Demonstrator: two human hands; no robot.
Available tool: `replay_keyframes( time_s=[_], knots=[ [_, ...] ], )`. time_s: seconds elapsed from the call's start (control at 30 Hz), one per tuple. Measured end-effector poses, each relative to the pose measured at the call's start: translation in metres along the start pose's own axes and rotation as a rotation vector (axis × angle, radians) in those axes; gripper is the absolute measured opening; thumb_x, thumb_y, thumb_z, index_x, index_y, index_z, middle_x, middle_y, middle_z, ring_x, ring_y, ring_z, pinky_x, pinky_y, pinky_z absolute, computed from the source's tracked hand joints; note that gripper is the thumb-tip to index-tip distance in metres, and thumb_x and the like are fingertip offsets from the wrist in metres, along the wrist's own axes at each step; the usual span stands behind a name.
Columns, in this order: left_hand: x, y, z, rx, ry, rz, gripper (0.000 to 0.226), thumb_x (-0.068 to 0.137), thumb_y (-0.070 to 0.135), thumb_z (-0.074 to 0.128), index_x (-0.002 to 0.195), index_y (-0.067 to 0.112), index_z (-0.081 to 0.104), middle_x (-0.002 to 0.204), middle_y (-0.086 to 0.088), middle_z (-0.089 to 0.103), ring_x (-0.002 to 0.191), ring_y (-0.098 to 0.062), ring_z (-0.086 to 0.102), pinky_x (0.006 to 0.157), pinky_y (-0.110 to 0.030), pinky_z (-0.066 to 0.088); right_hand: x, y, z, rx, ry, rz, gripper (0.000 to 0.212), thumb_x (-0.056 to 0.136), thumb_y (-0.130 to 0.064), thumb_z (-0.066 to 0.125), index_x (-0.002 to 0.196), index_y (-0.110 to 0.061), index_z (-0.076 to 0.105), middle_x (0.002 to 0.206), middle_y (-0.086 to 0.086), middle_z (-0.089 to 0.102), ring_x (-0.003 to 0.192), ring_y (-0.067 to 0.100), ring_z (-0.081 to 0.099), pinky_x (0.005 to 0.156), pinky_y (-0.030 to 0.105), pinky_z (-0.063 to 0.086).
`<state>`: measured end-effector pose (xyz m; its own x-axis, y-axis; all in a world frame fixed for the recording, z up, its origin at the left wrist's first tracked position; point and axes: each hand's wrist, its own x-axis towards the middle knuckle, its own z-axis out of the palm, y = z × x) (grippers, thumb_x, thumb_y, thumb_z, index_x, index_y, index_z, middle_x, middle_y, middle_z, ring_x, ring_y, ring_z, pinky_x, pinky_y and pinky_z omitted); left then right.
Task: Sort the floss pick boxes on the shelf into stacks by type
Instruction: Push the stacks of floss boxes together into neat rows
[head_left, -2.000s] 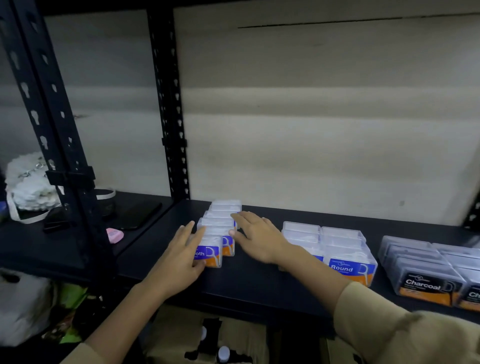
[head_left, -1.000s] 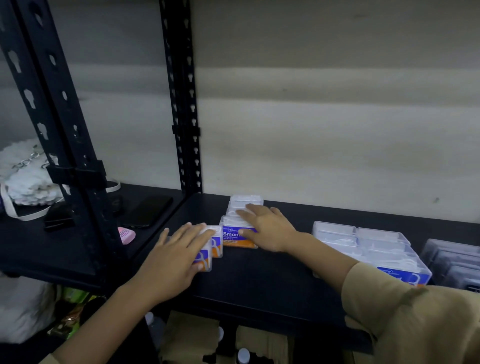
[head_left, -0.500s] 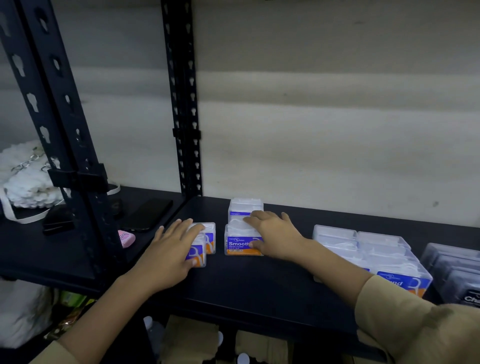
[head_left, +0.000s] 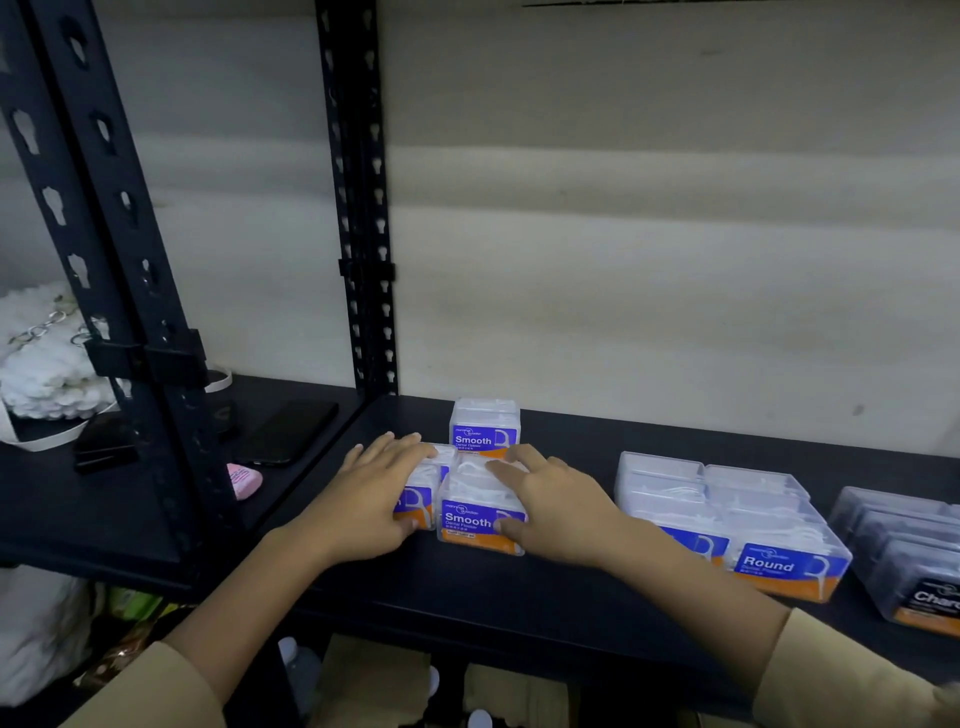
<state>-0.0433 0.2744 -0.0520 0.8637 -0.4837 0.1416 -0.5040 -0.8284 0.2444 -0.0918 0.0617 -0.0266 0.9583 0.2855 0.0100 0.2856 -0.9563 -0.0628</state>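
As the head view was the only one on offer, everything here came from it; the left hand (head_left: 374, 493) lay palm-down on the left Smooth box (head_left: 418, 501), its fingers nearly straight and spread flat over the lid, pressing rather than clasping; the right hand (head_left: 553, 512) held the front Smooth box (head_left: 480, 522), fingers draped over the lid and the thumb set against the printed face. These two boxes sat side by side and touching, near the front of the dark shelf (head_left: 467, 597); the rear Smooth box (head_left: 484, 428) stood just behind them, apart from both hands, close to the wall. To the right, well apart from this group, the Round boxes (head_left: 737, 525) were already gathered in a tidy block, and the Charcoal boxes (head_left: 909, 561) lay beyond them at the frame's edge. On the neighbouring bay, past the black upright (head_left: 358, 208), a phone (head_left: 291, 431) and a pink object (head_left: 243, 480) lay out of the way.

The step in hand looked to be gathering the Smooth type, the other two kinds seeming done; the next move probably called for lifting one box squarely onto another, lids level and labels facing forward, with a firm hold, since the clear plastic looked slick and a crooked box could slide off.
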Motion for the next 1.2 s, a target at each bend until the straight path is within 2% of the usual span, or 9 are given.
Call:
replay_keyframes(
  time_s=[0.17, 0.27, 0.37, 0.47, 0.67, 0.83, 1.0, 1.1, 1.2],
  knots=[
    [-0.001, 0.009, 0.001, -0.071, 0.031, 0.099, 0.073, 0.081, 0.027, 0.064, 0.141, 0.034, 0.023, 0.151, 0.012, 0.025, 0.145, -0.013, 0.012, 0.118, -0.032, 0.008, -0.007, 0.0, 0.006, 0.02, 0.017, 0.046, 0.071, 0.087, -0.047, 0.056, 0.144, -0.027, 0.018, 0.15, 0.003, 0.023, 0.13, 0.023, 0.034, 0.098, 0.039, 0.044],
    [0.002, 0.012, -0.003, -0.11, 0.051, 0.117, 0.078, 0.079, 0.026, 0.067, 0.143, 0.032, 0.022, 0.147, 0.013, 0.03, 0.138, -0.009, 0.021, 0.111, -0.024, 0.016, -0.01, 0.001, 0.013, -0.011, 0.092, 0.058, 0.073, 0.084, -0.054, 0.055, 0.143, -0.028, 0.019, 0.148, 0.005, 0.025, 0.133, 0.023, 0.03, 0.106, 0.04, 0.034],
    [0.008, 0.012, -0.006, -0.037, 0.003, 0.065, 0.088, 0.079, 0.034, 0.067, 0.148, 0.032, 0.012, 0.151, 0.006, 0.022, 0.14, -0.013, 0.017, 0.115, -0.031, 0.015, -0.009, -0.001, 0.019, -0.027, 0.124, 0.053, 0.075, 0.084, -0.055, 0.054, 0.143, -0.027, 0.017, 0.151, 0.005, 0.022, 0.139, 0.024, 0.023, 0.113, 0.042, 0.023],
    [0.012, 0.011, -0.007, 0.105, -0.085, -0.041, 0.09, 0.083, 0.043, 0.059, 0.15, 0.032, 0.0, 0.159, 0.003, 0.005, 0.147, -0.02, -0.001, 0.119, -0.045, 0.003, -0.008, -0.002, 0.023, -0.012, 0.115, 0.049, 0.077, 0.086, -0.053, 0.052, 0.146, -0.026, 0.01, 0.155, 0.005, 0.016, 0.143, 0.025, 0.015, 0.116, 0.044, 0.017],
    [0.013, 0.014, -0.006, 0.101, -0.086, -0.007, 0.08, 0.08, 0.036, 0.054, 0.148, 0.024, 0.014, 0.148, 0.002, 0.025, 0.138, -0.019, 0.017, 0.114, -0.028, 0.014, -0.005, 0.0, 0.024, -0.01, 0.07, 0.037, 0.078, 0.089, -0.05, 0.049, 0.147, -0.021, 0.006, 0.158, 0.006, 0.01, 0.145, 0.025, 0.009, 0.118, 0.043, 0.014],
    [0.013, 0.016, -0.005, 0.054, -0.059, 0.013, 0.074, 0.083, 0.028, 0.058, 0.146, 0.023, 0.02, 0.142, 0.003, 0.031, 0.135, -0.017, 0.021, 0.111, -0.027, 0.02, -0.004, 0.004, 0.02, -0.013, 0.039, 0.024, 0.078, 0.089, -0.049, 0.05, 0.147, -0.021, 0.007, 0.158, 0.005, 0.01, 0.145, 0.025, 0.01, 0.118, 0.042, 0.015],
    [0.013, 0.015, -0.004, 0.086, -0.075, 0.002, 0.076, 0.082, 0.033, 0.058, 0.146, 0.024, 0.018, 0.145, 0.002, 0.029, 0.138, -0.018, 0.02, 0.114, -0.033, 0.018, -0.004, 0.006, 0.02, -0.014, 0.043, 0.009, 0.077, 0.089, -0.049, 0.05, 0.147, -0.02, 0.008, 0.157, 0.005, 0.013, 0.145, 0.023, 0.012, 0.117, 0.041, 0.017],
    [0.016, 0.015, -0.013, 0.135, -0.174, -0.048, 0.083, 0.08, 0.049, 0.049, 0.149, 0.031, 0.007, 0.156, 0.006, 0.013, 0.146, -0.019, 0.004, 0.118, -0.049, 0.003, -0.003, 0.007, 0.015, 0.006, 0.024, -0.005, 0.076, 0.088, -0.061, 0.037, 0.147, -0.022, 0.011, 0.157, 0.003, 0.014, 0.145, 0.022, 0.013, 0.118, 0.043, 0.014],
    [0.024, 0.017, -0.028, 0.054, -0.128, -0.06, 0.083, 0.071, 0.051, 0.035, 0.149, 0.036, 0.01, 0.158, 0.008, 0.012, 0.146, -0.015, 0.007, 0.118, -0.048, 0.004, 0.003, 0.009, -0.005, 0.094, 0.06, 0.006, 0.097, 0.067, -0.079, 0.002, 0.146, -0.025, 0.021, 0.155, 0.002, 0.024, 0.142, 0.02, 0.021, 0.115, 0.041, 0.018]
  ],
)
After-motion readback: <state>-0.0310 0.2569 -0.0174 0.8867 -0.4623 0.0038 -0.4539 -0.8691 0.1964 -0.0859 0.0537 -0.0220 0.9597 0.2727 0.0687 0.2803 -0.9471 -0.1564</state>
